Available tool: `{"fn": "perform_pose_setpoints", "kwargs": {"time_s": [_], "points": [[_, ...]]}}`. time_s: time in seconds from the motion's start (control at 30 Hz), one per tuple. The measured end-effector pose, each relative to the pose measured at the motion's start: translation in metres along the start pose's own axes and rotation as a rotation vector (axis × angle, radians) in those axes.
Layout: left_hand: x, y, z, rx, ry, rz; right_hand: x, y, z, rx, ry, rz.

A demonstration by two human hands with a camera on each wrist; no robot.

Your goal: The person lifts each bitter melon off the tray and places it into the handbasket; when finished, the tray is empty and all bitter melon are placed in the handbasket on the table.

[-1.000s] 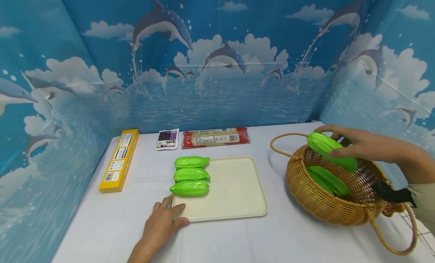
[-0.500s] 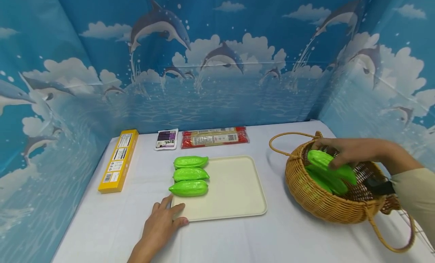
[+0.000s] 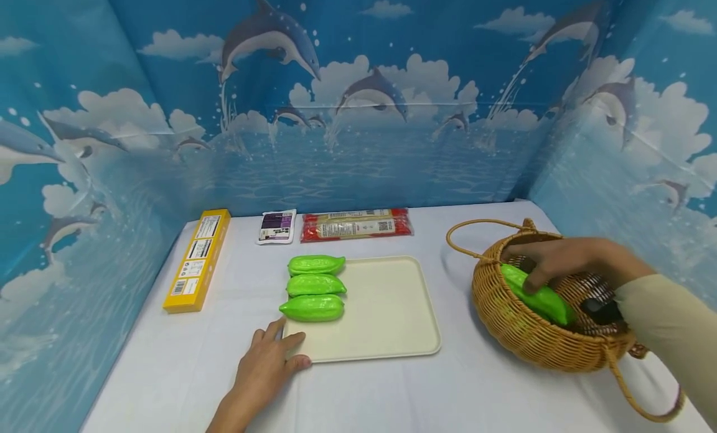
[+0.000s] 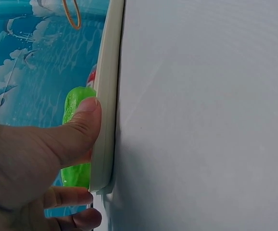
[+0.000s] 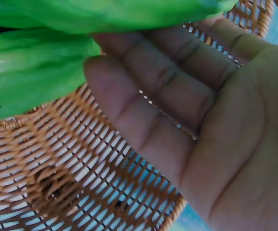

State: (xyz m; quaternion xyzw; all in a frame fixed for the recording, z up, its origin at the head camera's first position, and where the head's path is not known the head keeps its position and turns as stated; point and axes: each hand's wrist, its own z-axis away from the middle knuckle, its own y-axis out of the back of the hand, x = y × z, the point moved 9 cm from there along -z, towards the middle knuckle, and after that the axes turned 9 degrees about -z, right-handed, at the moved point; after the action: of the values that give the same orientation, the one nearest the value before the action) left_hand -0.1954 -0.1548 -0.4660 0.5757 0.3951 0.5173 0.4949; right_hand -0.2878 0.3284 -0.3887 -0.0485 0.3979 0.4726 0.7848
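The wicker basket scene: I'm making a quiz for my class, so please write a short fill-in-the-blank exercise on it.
1. On the cream tray lie ___ green gourds.
2. The right hand reaches into the wicker ___.
3. The left hand touches the tray's near ___ corner.
4. The long box on the table is ___.

Missing words: three; basket; left; yellow

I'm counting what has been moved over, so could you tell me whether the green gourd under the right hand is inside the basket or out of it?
Inside: the gourd lies below the wicker basket rim, the right hand resting on it.
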Motion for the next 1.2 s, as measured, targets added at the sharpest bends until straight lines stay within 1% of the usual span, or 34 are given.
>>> {"fn": "perform_pose_setpoints", "kwargs": {"time_s": [0.1,0.2,0.43,0.63,0.77,0.93,1.2], "points": [[0.0,0.0,-0.001,-0.001,0.001,-0.002,0.0,-0.002,-0.004,0.009,-0.007,0.069],[0.0,0.0,-0.001,0.001,0.002,-0.002,0.0,-0.004,-0.006,0.026,-0.028,0.09],[0.0,0.0,-0.001,-0.003,0.005,-0.004,0.003,-0.013,-0.013,0.007,-0.055,0.032],[0.0,-0.001,0.0,-0.002,0.001,-0.004,0.005,-0.011,-0.015,0.017,-0.057,0.03],[0.001,0.0,0.0,0.0,-0.001,-0.006,0.006,-0.013,-0.015,0.019,-0.06,-0.012],[0.002,0.0,-0.001,0.002,-0.005,-0.01,0.005,-0.019,-0.014,-0.014,-0.049,-0.073],[0.002,0.0,-0.001,0.0,0.0,-0.005,0.006,-0.023,-0.013,-0.034,-0.031,-0.094]]}}
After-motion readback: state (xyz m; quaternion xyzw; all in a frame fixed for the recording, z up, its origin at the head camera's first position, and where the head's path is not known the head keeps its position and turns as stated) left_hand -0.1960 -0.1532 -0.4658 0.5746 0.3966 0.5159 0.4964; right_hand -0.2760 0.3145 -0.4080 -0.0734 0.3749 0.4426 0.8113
